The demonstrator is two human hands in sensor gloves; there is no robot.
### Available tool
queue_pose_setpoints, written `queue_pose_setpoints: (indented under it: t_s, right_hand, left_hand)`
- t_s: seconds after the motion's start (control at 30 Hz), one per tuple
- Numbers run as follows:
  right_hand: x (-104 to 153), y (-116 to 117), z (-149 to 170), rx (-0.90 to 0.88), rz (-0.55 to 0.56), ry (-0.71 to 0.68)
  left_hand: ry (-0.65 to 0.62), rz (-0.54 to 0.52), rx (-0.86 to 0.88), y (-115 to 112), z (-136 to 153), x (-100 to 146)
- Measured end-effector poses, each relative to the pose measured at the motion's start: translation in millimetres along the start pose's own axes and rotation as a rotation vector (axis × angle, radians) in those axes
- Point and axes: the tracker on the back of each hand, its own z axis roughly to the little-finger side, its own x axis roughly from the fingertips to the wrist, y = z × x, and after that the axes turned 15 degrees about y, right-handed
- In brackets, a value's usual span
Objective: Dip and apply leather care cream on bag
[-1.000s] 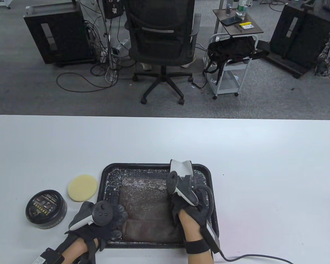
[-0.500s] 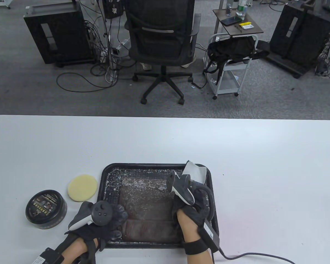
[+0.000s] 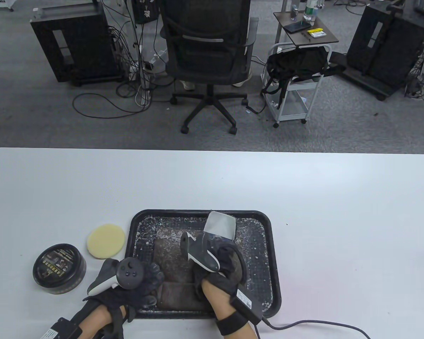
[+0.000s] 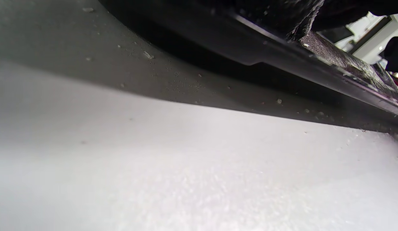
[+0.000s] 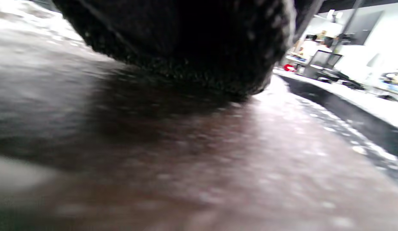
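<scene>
The brown leather bag (image 3: pixel 183 272) lay flat in the black tray (image 3: pixel 274 261) at the near edge of the table (image 3: pixel 339 212). The right hand (image 3: pixel 215 265) gripped a pale cloth (image 3: pixel 221 226) over the bag's middle. The left hand (image 3: pixel 134 282) rested with fingers spread on the tray's near-left corner (touching the bag). Left of the tray sat a yellow sponge (image 3: pixel 106 241) and the closed cream tin (image 3: pixel 59 268).

One tray (image 3: pixel 274 247), one bag (image 3: pixel 176 261), one cream tin (image 3: pixel 58 268), one sponge (image 3: pixel 106 241), one cloth (image 3: pixel 221 226), two hands.
</scene>
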Motion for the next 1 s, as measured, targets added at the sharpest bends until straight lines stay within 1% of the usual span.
queue_pose_setpoints:
  t_s: [0.07,0.2,0.43,0.5,0.57,0.7,0.8,0.9,1.0]
  right_hand:
    - [5.5,2.0,-12.3,-0.030,0.003,-0.048]
    - [15.1,2.7,-34.8,-0.037,0.062,-0.123]
    - [22.4,-0.6,-53.4,-0.115,0.110,-0.231]
    - [25.5,-0.1,-58.0,-0.145,0.110,-0.300]
    - [28.7,-0.6,-60.0,-0.140,0.115,-0.343]
    - [27.6,0.4,-57.6,-0.129,0.113,-0.432]
    - [22.9,1.4,-49.4,-0.135,0.072,-0.467]
    - [19.3,2.0,-37.9,-0.107,0.050,-0.464]
    - [16.0,7.5,-22.7,-0.033,0.030,-0.439]
  left_hand:
    - [0.000,0.001,-0.010,0.2,-0.2,-0.1]
    - [0.000,0.002,-0.021,0.7,-0.5,-0.2]
    - [0.001,0.001,-0.008,0.7,-0.9,0.0]
    - [-0.001,-0.001,-0.018,0.8,-1.0,-0.3]
    - [-0.001,-0.002,-0.019,0.7,-0.9,-0.4]
    - [-0.001,0.003,-0.001,0.3,-0.7,-0.6]
    - [0.000,0.005,0.000,0.1,-1.1,-0.7]
    - [-0.002,0.006,-0.011,0.4,-0.8,-0.9]
    - [0.003,0.005,-0.017,1.2,-1.4,-1.1]
